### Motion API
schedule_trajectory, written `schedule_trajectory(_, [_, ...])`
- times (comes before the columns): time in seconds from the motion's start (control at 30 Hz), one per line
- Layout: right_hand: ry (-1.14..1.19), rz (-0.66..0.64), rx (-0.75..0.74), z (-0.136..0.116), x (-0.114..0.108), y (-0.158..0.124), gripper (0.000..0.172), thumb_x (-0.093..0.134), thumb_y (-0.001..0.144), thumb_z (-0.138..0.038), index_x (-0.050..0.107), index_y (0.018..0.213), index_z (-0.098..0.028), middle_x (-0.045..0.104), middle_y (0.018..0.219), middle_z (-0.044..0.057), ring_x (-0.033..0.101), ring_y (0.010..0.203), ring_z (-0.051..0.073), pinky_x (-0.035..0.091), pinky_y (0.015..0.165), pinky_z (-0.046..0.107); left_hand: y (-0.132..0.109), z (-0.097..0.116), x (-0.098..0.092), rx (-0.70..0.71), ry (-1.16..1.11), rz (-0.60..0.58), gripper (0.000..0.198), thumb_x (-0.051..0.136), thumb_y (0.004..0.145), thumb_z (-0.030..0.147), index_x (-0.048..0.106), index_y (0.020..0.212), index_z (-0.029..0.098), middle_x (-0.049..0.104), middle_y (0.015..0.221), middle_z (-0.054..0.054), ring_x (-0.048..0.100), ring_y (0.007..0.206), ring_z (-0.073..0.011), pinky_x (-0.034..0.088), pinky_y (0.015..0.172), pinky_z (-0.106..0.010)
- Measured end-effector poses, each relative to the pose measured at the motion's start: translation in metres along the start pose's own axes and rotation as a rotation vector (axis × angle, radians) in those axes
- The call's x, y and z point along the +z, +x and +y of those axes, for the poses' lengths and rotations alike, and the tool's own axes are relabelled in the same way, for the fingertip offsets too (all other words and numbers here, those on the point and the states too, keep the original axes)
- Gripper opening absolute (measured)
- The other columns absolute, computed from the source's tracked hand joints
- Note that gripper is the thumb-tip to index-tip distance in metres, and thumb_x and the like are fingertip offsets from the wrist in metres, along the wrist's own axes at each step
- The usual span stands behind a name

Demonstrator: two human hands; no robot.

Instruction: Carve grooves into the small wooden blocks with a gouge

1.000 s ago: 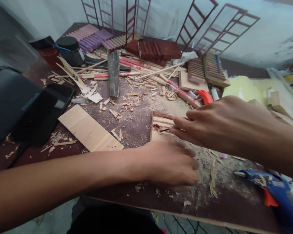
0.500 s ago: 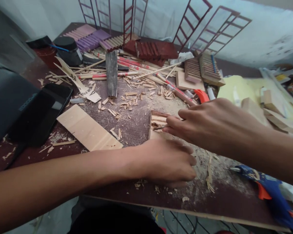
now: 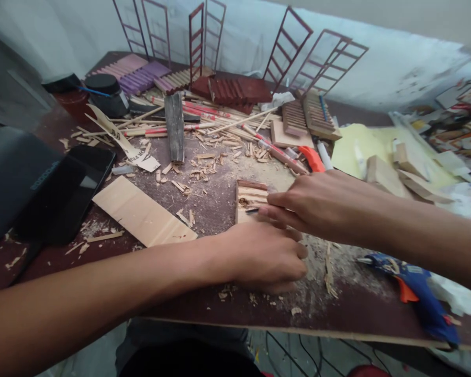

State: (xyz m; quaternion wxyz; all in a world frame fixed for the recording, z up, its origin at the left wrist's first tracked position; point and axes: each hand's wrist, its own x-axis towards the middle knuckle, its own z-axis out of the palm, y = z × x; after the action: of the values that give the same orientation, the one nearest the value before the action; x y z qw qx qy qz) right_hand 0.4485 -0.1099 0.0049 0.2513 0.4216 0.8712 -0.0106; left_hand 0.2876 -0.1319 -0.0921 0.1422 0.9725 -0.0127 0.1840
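A small wooden block (image 3: 241,215) with grooves cut across its top lies in the middle of the table. My left hand (image 3: 267,256) is curled over the block's near end, its fingers wrapped down the right side and partly hidden. Pinched in my right hand (image 3: 304,201) is a thin dark blade (image 3: 252,211), whose tip rests at a groove in the block; its handle is hidden in the fingers. Wood crumbs sit in one groove. Left of the block is a flat pale board (image 3: 141,212).
Shavings and several sticks (image 3: 215,123) litter the table's back. A blue glue gun (image 3: 412,280) lies at right, below my right forearm. At left are a black phone (image 3: 70,188) and lidded jars (image 3: 105,94). Ladder-like wooden frames (image 3: 286,47) stand along the wall.
The view has shifted slightly, so the things at right appear further left. My right hand and the blade have moved a little nearer my left hand, which still holds the block.
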Motion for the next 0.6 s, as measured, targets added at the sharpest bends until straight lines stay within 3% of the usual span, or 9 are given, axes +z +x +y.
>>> schedule_trajectory(0.17, [-0.092, -0.009, 0.156, 0.015, 0.003, -0.022, 0.049, 0.040, 0.104, -0.051, 0.065, 0.073, -0.020, 0.053, 0.059, 0.003, 0.019, 0.050, 0.011, 0.014, 0.057, 0.033, 0.001, 0.000, -0.005, 0.043, -0.017, -0.030, 0.019, 0.063, 0.094, 0.028, 0.072, 0.081, 0.018, 0.073, 0.088, -0.004, 0.065, 0.090, -0.0218, 0.048, 0.079, -0.038])
schedule_trajectory(0.37, [0.085, 0.031, 0.133, -0.015, 0.001, -0.010, 0.053, 0.033, 0.107, -0.050, 0.066, 0.080, -0.018, 0.055, 0.064, 0.004, 0.033, 0.053, 0.012, 0.018, 0.057, 0.032, 0.001, 0.000, -0.007, 0.044, 0.026, -0.043, 0.020, 0.061, 0.092, 0.028, 0.073, 0.080, 0.017, 0.073, 0.087, -0.004, 0.065, 0.083, -0.0229, 0.047, 0.074, -0.041])
schedule_trajectory(0.6, [-0.067, 0.020, 0.272, -0.022, -0.013, -0.023, 0.046, 0.039, 0.104, -0.045, 0.069, 0.081, -0.019, 0.061, 0.065, 0.007, 0.039, 0.051, 0.013, 0.016, 0.058, 0.031, 0.002, 0.001, -0.009, 0.053, 0.028, -0.080, 0.022, 0.058, 0.095, 0.027, 0.073, 0.087, 0.014, 0.073, 0.090, -0.006, 0.066, 0.095, -0.0240, 0.050, 0.085, -0.040])
